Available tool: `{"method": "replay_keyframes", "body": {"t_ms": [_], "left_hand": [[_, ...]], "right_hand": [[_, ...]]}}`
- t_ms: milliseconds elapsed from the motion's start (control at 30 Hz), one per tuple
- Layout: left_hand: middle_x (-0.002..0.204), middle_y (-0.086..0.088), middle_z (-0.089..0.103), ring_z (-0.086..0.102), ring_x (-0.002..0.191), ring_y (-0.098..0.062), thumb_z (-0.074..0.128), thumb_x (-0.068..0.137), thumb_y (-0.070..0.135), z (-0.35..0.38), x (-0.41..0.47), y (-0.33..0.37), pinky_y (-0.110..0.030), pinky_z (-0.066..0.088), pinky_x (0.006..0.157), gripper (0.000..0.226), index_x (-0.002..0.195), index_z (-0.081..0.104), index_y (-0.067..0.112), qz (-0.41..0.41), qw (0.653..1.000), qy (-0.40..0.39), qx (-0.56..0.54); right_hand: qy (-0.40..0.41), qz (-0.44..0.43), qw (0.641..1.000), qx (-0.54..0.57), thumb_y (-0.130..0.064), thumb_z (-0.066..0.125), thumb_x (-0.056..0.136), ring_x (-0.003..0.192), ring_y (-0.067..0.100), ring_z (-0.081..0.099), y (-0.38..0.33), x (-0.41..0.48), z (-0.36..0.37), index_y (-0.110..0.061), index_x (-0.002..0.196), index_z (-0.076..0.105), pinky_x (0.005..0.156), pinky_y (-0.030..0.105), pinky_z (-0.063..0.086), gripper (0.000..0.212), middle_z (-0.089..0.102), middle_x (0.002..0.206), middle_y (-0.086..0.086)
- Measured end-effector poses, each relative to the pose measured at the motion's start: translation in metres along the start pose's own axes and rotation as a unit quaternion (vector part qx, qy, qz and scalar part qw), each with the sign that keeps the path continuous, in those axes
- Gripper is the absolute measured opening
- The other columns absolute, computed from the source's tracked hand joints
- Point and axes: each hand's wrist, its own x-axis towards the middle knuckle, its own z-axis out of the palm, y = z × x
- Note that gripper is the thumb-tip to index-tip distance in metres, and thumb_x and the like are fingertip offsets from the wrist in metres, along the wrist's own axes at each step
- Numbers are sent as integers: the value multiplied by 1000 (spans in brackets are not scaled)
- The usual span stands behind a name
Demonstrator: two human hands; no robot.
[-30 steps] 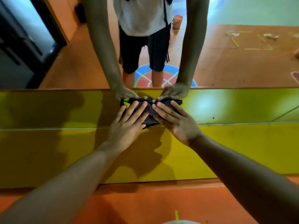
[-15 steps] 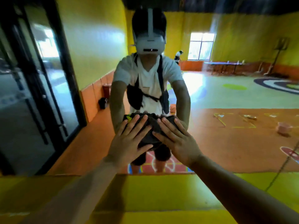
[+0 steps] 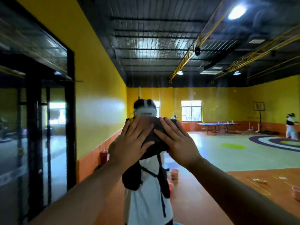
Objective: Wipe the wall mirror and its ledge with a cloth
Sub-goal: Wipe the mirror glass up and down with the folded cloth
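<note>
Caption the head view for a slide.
Both hands, left hand and right hand, press a dark cloth flat against the wall mirror.

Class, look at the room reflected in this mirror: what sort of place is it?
Probably an indoor activity or sports hall: a table-tennis table by the far wall, large rings painted on the floor, and a high ceiling with yellow trusses.

Both hands (image 3: 155, 140) slid the cloth (image 3: 154, 135) seemingly higher up the mirror (image 3: 227, 111).
</note>
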Motion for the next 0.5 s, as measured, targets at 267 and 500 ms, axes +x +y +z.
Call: {"method": "replay_keyframes", "body": {"t_ms": [267,500], "left_hand": [[169,-5,29,22,157,-28,38,104,55,-19,143,-68,-53,21,126,62,155,46,22,7,998,57,12],[171,-1,23,14,159,-25,29,103,61,-34,225,-91,-50,9,128,67,158,40,24,-15,999,45,10]], "right_hand": [[76,27,996,-25,-21,79,83,152,31,32,80,129,-26,-28,147,55,124,54,26,69,36,164,9],[28,39,998,-31,-28,60,86,152,30,32,131,191,-64,-34,149,52,126,48,21,64,42,161,7]]}}
